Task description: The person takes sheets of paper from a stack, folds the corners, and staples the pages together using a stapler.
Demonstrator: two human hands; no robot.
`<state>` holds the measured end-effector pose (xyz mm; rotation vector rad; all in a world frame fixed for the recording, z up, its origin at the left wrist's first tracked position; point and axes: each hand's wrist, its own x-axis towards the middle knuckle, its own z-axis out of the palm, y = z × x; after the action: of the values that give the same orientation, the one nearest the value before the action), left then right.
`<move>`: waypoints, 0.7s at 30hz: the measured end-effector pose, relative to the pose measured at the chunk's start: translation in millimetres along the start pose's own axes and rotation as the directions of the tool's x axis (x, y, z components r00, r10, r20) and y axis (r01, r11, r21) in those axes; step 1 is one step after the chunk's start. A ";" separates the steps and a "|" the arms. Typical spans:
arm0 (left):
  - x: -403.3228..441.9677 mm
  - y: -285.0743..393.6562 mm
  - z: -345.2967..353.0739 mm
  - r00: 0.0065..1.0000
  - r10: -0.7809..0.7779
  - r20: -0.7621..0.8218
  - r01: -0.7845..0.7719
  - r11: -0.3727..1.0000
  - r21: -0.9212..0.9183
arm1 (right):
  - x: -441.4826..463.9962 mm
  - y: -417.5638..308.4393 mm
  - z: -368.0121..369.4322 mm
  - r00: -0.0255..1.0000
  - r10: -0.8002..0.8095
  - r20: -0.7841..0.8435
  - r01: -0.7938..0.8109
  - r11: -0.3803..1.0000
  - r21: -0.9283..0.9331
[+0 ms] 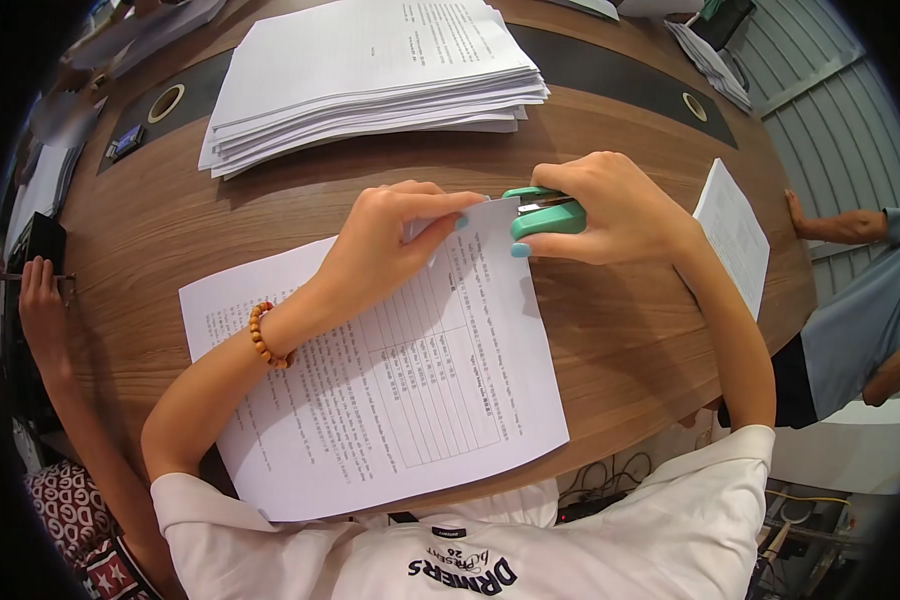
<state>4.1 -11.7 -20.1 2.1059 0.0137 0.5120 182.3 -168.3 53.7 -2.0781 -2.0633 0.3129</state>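
Note:
Printed sheets lie at the table's near edge, turned sideways to me and partly over my lap. My left hand pinches their top edge between thumb and fingers, a beaded bracelet on its wrist. In my right hand is a green stapler, held between thumb and fingers. The stapler's jaws meet the top right corner of the sheets, close to my left fingertips. Whether a staple is in the paper cannot be seen.
A thick paper stack stands beyond my hands on the wooden table. Another pile lies at the right. A person's arm reaches in at the left; another person stands at the right edge.

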 end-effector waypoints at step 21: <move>-0.7 1.0 1.1 0.998 0.059 0.017 -0.060 0.996 0.060 | 2.6 11.9 17.9 0.997 -0.049 -0.054 0.052 0.998 0.046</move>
<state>3.6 -13.2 -20.1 2.1745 -0.0428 0.5363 188.6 -166.1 33.1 -1.9821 -2.0541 0.2930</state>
